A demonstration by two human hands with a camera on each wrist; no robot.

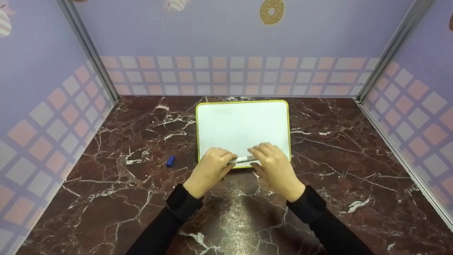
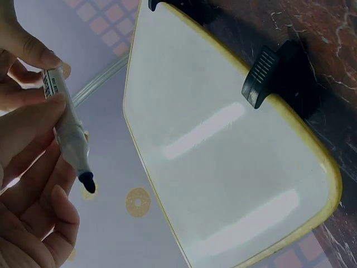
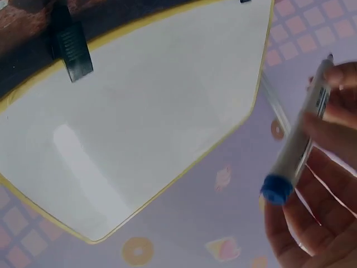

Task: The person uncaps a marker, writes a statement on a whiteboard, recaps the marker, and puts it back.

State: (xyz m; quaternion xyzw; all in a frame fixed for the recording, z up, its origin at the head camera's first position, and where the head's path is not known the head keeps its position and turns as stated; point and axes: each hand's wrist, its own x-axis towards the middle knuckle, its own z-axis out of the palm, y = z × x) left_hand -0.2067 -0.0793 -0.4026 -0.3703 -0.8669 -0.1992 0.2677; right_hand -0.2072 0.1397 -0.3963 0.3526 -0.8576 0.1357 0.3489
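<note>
Head view | my left hand (image 1: pixel 210 167) and right hand (image 1: pixel 275 169) pinch the marker (image 1: pixel 244 159) near the whiteboard (image 1: pixel 240 127) edge | cap (image 1: pixel 170 161) lies on worktop (image 1: pixel 116 198) | I should grip steadily, not touching the bare tip (image 2: pixel 86 182)

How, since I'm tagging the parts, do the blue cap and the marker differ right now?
The blue cap lies on the table, while the marker is held in the left hand and right hand. The blue cap is short; the marker is clearly longer. The blue cap looks blue throughout, whereas the marker is mostly white with dark print. Both show blue, the marker at its rear end.
</note>
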